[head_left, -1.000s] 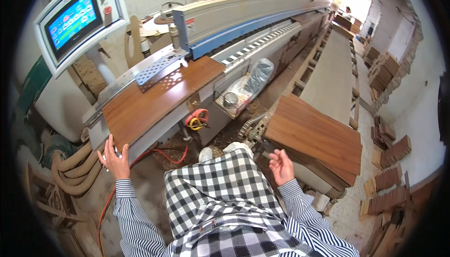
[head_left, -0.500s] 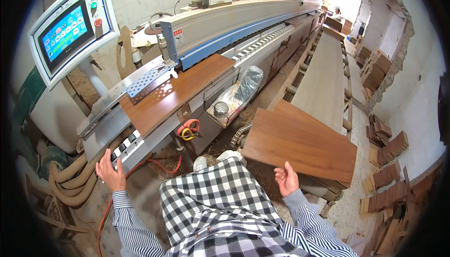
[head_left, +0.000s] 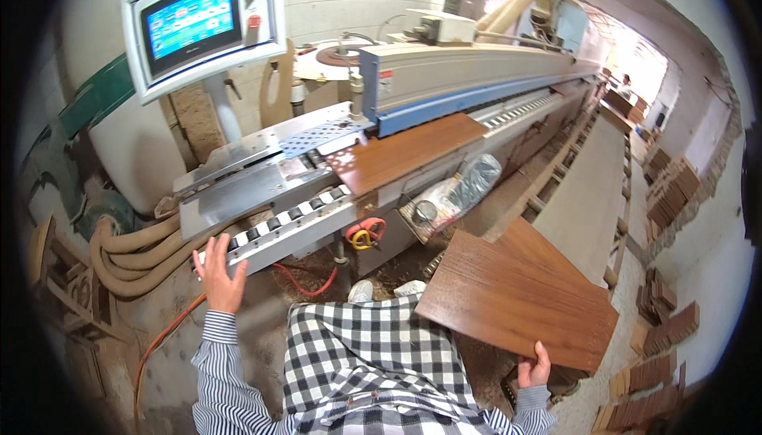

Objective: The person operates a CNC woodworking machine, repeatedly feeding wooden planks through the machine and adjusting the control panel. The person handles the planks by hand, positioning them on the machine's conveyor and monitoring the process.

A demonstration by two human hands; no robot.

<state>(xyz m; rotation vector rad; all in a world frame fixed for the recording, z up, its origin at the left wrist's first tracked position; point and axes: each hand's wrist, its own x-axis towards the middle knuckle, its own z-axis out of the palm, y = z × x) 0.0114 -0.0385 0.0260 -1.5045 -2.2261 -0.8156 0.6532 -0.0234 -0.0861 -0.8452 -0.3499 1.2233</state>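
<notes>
The board (head_left: pixel 508 300) at four o'clock is gripped by its near edge in the right hand (head_left: pixel 536 366); the left hand (head_left: pixel 222 278) — open, fingers spread — is placed at the rail's (head_left: pixel 309 222) end, eight o'clock. A panel (head_left: pixel 413 153) is laid toward one.

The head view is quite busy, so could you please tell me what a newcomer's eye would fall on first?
Probably the lit blue screen at upper left, then the long pale beam stretching toward the upper right. At lower right, a brown board stands out, the right hand holding its near edge.
</notes>
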